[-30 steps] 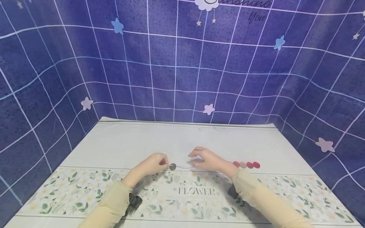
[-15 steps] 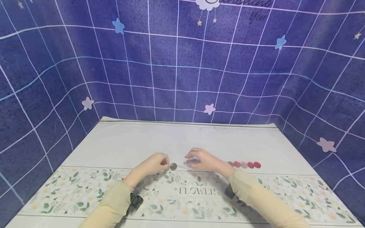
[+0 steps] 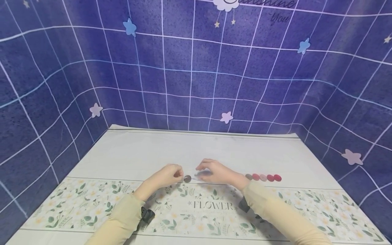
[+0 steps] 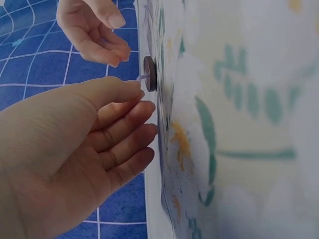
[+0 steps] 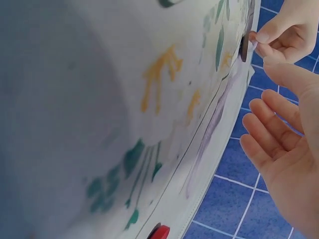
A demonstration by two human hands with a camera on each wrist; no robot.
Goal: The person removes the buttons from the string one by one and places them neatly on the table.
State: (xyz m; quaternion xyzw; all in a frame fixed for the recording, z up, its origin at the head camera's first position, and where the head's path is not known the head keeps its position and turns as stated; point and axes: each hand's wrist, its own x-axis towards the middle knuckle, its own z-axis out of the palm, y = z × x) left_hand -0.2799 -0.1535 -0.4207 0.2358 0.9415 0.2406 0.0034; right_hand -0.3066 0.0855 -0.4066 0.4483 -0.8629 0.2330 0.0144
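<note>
My left hand (image 3: 169, 174) pinches the end of a thin pale lilac cord (image 4: 142, 77) between thumb and index finger. Right by those fingertips a dark brown, button-like disc (image 3: 187, 178) stands on the table, the cord coming out of its face toward the left hand. On the disc's other side the cord lies along the white cloth toward the right. My right hand (image 3: 218, 173) hovers just right of the disc, fingers relaxed and apart, nothing between them. In the right wrist view its thumb reaches near the dark disc (image 5: 244, 47).
To the right of the right wrist, a row of discs lies on the white cloth: a brown one (image 3: 249, 176), a pink one (image 3: 263, 177) and several red ones (image 3: 277, 178). A flower-printed band (image 3: 211, 217) runs across the table front. A blue gridded curtain (image 3: 196, 85) surrounds the table.
My right hand has moved left toward the dark disc, which uncovers the brown disc in the row. The left hand keeps its pinch and has hardly moved.
</note>
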